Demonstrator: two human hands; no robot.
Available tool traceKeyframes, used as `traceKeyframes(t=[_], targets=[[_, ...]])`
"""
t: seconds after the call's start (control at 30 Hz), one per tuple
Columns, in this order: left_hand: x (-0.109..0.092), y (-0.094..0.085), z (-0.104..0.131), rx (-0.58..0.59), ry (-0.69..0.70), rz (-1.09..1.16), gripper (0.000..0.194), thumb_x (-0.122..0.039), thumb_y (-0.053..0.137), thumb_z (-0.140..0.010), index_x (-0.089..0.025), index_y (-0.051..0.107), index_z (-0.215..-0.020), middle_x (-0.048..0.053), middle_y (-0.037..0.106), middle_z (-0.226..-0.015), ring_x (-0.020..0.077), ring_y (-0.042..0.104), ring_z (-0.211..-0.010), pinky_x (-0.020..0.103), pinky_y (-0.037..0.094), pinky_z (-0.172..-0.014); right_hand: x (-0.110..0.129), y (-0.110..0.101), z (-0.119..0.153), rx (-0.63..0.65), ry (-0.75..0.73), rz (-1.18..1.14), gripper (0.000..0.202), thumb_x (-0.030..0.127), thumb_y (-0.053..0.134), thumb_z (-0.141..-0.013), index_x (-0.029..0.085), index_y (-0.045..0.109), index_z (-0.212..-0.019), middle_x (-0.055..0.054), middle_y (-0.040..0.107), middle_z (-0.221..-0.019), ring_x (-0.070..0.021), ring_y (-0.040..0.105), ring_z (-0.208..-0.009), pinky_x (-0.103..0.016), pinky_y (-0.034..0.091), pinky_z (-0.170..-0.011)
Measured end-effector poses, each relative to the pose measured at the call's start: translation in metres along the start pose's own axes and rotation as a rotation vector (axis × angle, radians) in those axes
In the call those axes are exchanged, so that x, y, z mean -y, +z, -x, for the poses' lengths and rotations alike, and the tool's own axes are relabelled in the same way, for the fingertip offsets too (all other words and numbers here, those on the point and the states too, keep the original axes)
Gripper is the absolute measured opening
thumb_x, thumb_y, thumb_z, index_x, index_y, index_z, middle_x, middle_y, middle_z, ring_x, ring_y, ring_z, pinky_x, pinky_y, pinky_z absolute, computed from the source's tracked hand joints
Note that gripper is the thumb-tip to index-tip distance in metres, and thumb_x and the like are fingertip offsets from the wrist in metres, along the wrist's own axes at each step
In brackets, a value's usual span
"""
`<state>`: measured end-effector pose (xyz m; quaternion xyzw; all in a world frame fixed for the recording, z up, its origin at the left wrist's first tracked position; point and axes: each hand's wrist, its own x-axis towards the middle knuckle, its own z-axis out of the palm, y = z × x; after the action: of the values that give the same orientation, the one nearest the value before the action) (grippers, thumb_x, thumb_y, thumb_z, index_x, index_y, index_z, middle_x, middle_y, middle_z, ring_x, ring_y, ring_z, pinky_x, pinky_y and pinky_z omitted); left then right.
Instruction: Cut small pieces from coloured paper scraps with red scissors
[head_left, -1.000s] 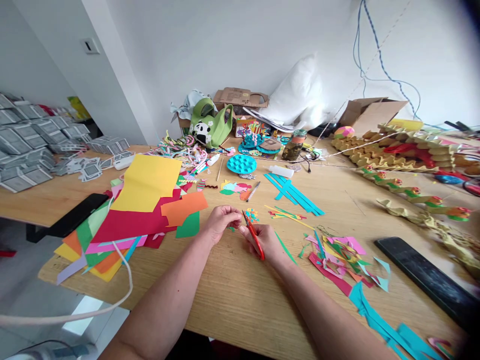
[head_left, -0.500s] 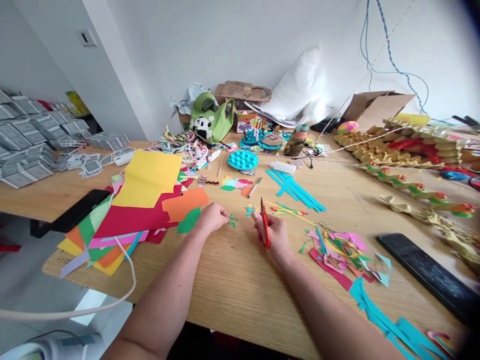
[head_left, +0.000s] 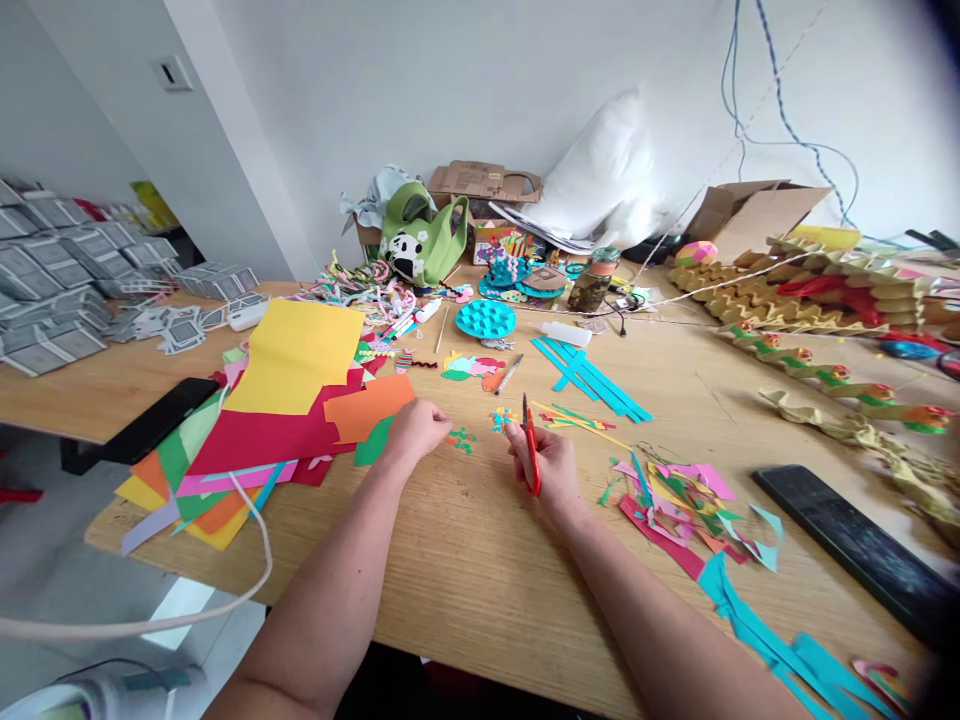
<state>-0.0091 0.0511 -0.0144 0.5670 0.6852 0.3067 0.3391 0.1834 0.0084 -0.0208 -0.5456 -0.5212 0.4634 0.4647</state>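
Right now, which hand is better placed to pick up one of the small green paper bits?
Left. The left hand rests just beside the green bits, while the right hand is occupied gripping the red scissors.

Wooden tabletop [head_left: 480, 590] strewn with coloured paper sheets [head_left: 292, 400], paper scraps [head_left: 675, 510], teal strips [head_left: 592, 380] and a black tablet [head_left: 862, 550].
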Motion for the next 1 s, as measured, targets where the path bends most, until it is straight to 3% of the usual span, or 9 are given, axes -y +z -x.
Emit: traceKeyframes(t=[0.1, 0.2, 0.3, 0.43, 0.63, 0.77, 0.87, 0.93, 1.0], targets=[[-0.008, 0.004, 0.004, 0.062, 0.054, 0.271, 0.007, -0.024, 0.068, -0.062, -0.018, 0.071, -0.064, 0.004, 0.066, -0.062, 0.016, 0.055, -0.062, 0.025, 0.039, -0.06, -0.001, 0.001, 0.001, 0.092, 0.027, -0.001, 0.055, 0.07, 0.06, -0.07, 0.019, 0.047, -0.054, 0.002, 0.046, -0.036, -0.0085, 0.035, -0.031, -0.022, 0.024, -0.034], [-0.017, 0.008, 0.012, 0.318, 0.062, 0.595, 0.026, -0.028, 0.066, -0.066, -0.016, 0.074, -0.088, 0.008, 0.07, -0.082, 0.0146, 0.058, -0.067, 0.025, 0.043, -0.061, -0.003, 0.001, 0.002, 0.314, 0.045, -0.034, 0.057, 0.073, 0.051, -0.075, 0.019, 0.049, -0.055, 0.003, 0.046, -0.034, -0.0078, 0.033, -0.03, -0.021, 0.024, -0.035], [-0.025, 0.011, 0.02, 0.532, 0.111, 0.849, 0.03, -0.027, 0.062, -0.068, -0.013, 0.074, -0.091, 0.012, 0.07, -0.093, 0.018, 0.062, -0.081, 0.029, 0.047, -0.072, -0.007, 0.0, 0.004, 0.515, 0.04, -0.134, 0.059, 0.073, 0.045, -0.079, 0.018, 0.051, -0.057, 0.004, 0.044, -0.033, -0.0075, 0.033, -0.03, -0.02, 0.026, -0.036], [-0.026, 0.009, 0.024, 0.693, 0.136, 0.921, 0.031, -0.026, 0.059, -0.072, -0.012, 0.074, -0.094, 0.013, 0.071, -0.094, 0.02, 0.062, -0.087, 0.03, 0.046, -0.076, -0.011, -0.002, 0.005, 0.653, 0.052, -0.282, 0.057, 0.07, 0.045, -0.081, 0.018, 0.052, -0.059, 0.005, 0.042, -0.033, -0.0071, 0.032, -0.03, -0.019, 0.027, -0.037], [-0.023, 0.009, 0.025, 0.655, 0.169, 0.777, 0.024, -0.021, 0.074, -0.066, -0.015, 0.074, -0.089, 0.006, 0.07, -0.082, 0.0129, 0.06, -0.072, 0.025, 0.043, -0.068, -0.013, -0.004, 0.004, 0.7, 0.115, -0.295, 0.061, 0.073, 0.045, -0.079, 0.017, 0.053, -0.058, 0.005, 0.042, -0.031, -0.0073, 0.031, -0.028, -0.019, 0.025, -0.035], [-0.023, 0.013, 0.023, 0.613, 0.126, 0.805, 0.022, -0.02, 0.077, -0.061, -0.012, 0.072, -0.081, 0.005, 0.068, -0.074, 0.0118, 0.059, -0.066, 0.025, 0.044, -0.065, -0.011, -0.006, 0.003, 0.79, 0.148, -0.341, 0.063, 0.072, 0.042, -0.083, 0.014, 0.059, -0.066, 0.0, 0.054, -0.041, -0.008, 0.043, -0.034, -0.017, 0.027, -0.035], [-0.022, 0.015, 0.02, 0.466, 0.03, 0.872, 0.024, -0.016, 0.077, -0.057, -0.011, 0.071, -0.08, 0.004, 0.067, -0.073, 0.0109, 0.06, -0.064, 0.023, 0.044, -0.062, -0.009, -0.007, 0.003, 0.918, 0.179, -0.378, 0.071, 0.078, 0.034, -0.08, 0.013, 0.061, -0.075, -0.008, 0.065, -0.06, -0.0137, 0.06, -0.052, -0.017, 0.038, -0.039], [-0.022, 0.015, 0.017, 0.335, -0.037, 0.949, 0.026, -0.014, 0.077, -0.055, -0.011, 0.07, -0.08, 0.002, 0.066, -0.072, 0.0089, 0.059, -0.059, 0.022, 0.045, -0.06, -0.007, -0.007, 0.004, 0.972, 0.167, -0.364, 0.074, 0.082, 0.032, -0.078, 0.013, 0.06, -0.078, -0.01, 0.066, -0.067, -0.017, 0.063, -0.062, -0.019, 0.043, -0.043], [-0.022, 0.015, 0.015, 0.241, -0.079, 1.035, 0.027, -0.013, 0.077, -0.055, -0.012, 0.069, -0.08, 0.001, 0.065, -0.069, 0.0077, 0.058, -0.056, 0.021, 0.045, -0.058, -0.004, -0.005, 0.006, 0.948, 0.101, -0.306, 0.071, 0.081, 0.035, -0.077, 0.014, 0.059, -0.078, -0.01, 0.065, -0.067, -0.0169, 0.062, -0.06, -0.021, 0.045, -0.044]])
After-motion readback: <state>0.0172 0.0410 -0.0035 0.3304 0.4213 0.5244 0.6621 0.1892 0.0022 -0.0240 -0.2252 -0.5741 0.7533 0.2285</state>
